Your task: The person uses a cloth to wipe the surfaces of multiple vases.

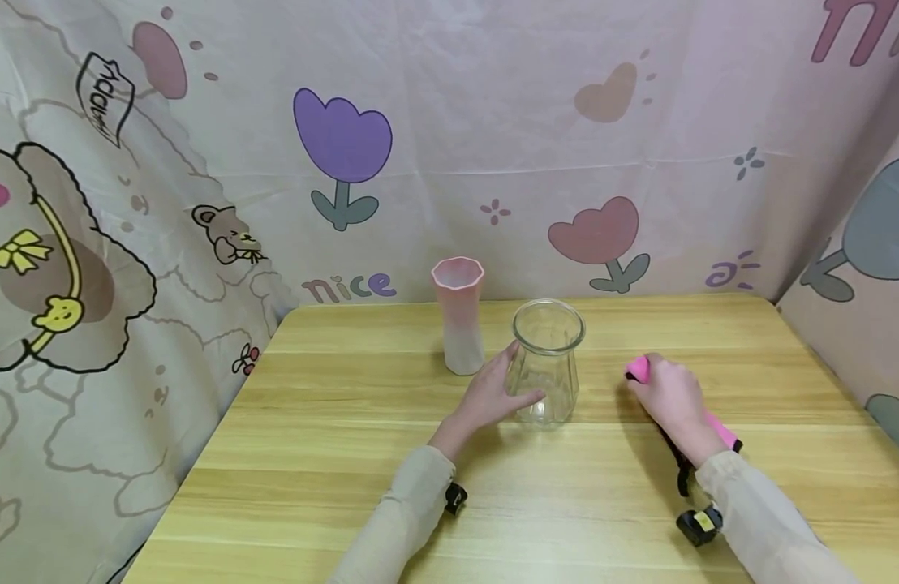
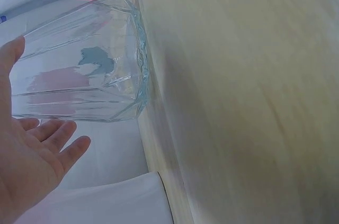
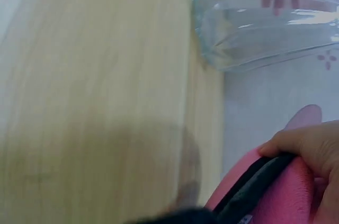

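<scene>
A clear glass jar (image 1: 564,381) with a thick round rim and faceted sides stands upright near the middle of the table. Close against its left side is my left hand (image 1: 491,395), thumb in front and the fingers spread behind. In the left wrist view a gap shows between the palm and the glass (image 2: 79,70); whether the fingertips touch it I cannot tell. Right of the jar, my right hand (image 1: 672,401) grips a pink, soft-looking fabric item (image 1: 723,430) with black trim. The right wrist view shows the thumb pressing on the pink fabric (image 3: 286,195) beside its black edge.
A pink-to-white vase (image 1: 460,324) with a wavy rim stands behind and left of the jar. The wooden table (image 1: 311,454) meets a patterned curtain (image 1: 449,122) at the back and sides. Small black cameras (image 1: 699,526) sit at both wrists.
</scene>
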The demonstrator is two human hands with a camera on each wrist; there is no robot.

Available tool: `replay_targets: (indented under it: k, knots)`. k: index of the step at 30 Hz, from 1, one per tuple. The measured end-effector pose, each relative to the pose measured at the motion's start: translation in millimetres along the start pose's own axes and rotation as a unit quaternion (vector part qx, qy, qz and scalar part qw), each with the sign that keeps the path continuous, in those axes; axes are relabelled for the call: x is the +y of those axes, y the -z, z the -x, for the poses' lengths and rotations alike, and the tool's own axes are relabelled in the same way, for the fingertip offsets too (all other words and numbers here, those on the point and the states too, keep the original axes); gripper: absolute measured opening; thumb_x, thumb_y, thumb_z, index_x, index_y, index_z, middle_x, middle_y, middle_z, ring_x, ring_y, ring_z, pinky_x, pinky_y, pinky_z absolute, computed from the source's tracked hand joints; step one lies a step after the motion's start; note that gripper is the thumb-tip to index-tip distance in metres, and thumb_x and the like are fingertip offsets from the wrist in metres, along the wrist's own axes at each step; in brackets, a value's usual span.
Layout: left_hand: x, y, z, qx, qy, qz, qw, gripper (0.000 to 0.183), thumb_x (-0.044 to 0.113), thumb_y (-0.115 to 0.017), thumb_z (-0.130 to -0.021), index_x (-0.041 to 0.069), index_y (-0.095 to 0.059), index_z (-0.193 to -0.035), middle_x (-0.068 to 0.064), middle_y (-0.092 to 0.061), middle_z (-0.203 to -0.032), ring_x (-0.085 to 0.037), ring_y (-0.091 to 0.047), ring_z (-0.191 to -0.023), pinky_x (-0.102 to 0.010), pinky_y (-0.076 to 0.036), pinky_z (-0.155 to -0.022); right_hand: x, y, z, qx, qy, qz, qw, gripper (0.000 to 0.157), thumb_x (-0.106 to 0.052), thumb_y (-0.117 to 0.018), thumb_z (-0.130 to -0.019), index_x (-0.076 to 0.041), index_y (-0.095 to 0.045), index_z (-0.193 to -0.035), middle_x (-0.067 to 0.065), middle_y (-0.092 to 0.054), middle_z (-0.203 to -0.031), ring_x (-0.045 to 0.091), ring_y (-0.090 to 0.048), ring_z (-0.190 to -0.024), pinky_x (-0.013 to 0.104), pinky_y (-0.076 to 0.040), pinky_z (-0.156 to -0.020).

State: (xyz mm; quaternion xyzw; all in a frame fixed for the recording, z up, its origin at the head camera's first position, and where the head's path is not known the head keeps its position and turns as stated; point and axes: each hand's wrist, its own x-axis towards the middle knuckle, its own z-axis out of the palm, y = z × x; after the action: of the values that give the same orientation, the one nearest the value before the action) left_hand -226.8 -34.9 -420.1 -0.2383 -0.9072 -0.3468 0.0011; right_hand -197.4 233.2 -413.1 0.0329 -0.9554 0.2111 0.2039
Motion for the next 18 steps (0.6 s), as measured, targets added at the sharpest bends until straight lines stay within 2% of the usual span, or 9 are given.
replay_targets:
  k: [6,14,18]
  knots:
    - [0.0,0.2,-0.4,-0.001,0.0,-0.006,1.0,0.091,0.055,-0.06,-0.078,0.009,-0.017,-0.145,-0.008,-0.027,-0.146,-0.024,-0.028,-0.132,-0.04,-0.026,-0.108,-9.2,0.3,-1.5,0.087,0.041,-0.051,0.994,0.024,-0.007,-0.066,-0.076,0.01,-0.061,-0.092,0.029,-0.062,-0.074,0.041,-0.059,-0.059,0.05,-0.049,-0.051]
    - [-0.2,0.7,-0.6,-0.002,0.001,-0.002,1.0,0.091,0.054,-0.061,-0.079,0.01,-0.017,-0.145,-0.007,-0.027,-0.146,-0.023,-0.028,-0.133,-0.039,-0.026,-0.108,-18.9,-0.5,-2.4,0.129,0.039,-0.114,0.984,0.04,-0.004,-0.071,-0.073,0.01,-0.059,-0.108,0.033,-0.061,-0.092,0.048,-0.06,-0.076,0.054,-0.05,-0.065]
    - [0.5,1.5,0.2,-0.002,0.001,0.003,1.0,0.09,0.054,-0.061,-0.079,0.01,-0.017,-0.145,-0.007,-0.027,-0.146,-0.023,-0.028,-0.132,-0.04,-0.026,-0.108,-25.7,0.1,-1.9,0.158,0.031,-0.156,0.975,0.041,-0.002,-0.072,-0.071,0.007,-0.061,-0.11,0.028,-0.062,-0.099,0.044,-0.061,-0.085,0.049,-0.05,-0.074]
